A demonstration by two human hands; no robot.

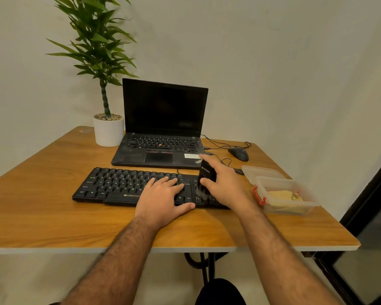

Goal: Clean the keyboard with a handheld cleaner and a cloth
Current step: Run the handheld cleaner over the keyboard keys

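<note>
keyboard (123,187) lies near the front edge of the wooden table (42,212), long axis running left-right along that edge. handheld cleaner (206,176) is gripped by the right hand (226,183), thumb and fingers wrapped round its black body, nose tipped down onto the right end of the keys. blur at the tip, so exact contact can't be told. left hand (163,198) is laid flat on the keys just left of the cleaner, fingers straight and spread, keyboard pressed down and steadied.

relation that matters: uncleaned keys stretch away to the left of the cleaner, along the long axis; the left hand sits in that path, so it would probably need shifting first.

cloth (284,195) is seen in a clear plastic box (310,202) near the right edge, nearer the right hand, untouched.

behind, toward the back edge: open laptop (163,128), wired mouse (239,153), potted plant (108,119) at the back left corner. plain pale wall behind, dark door frame at right.
</note>
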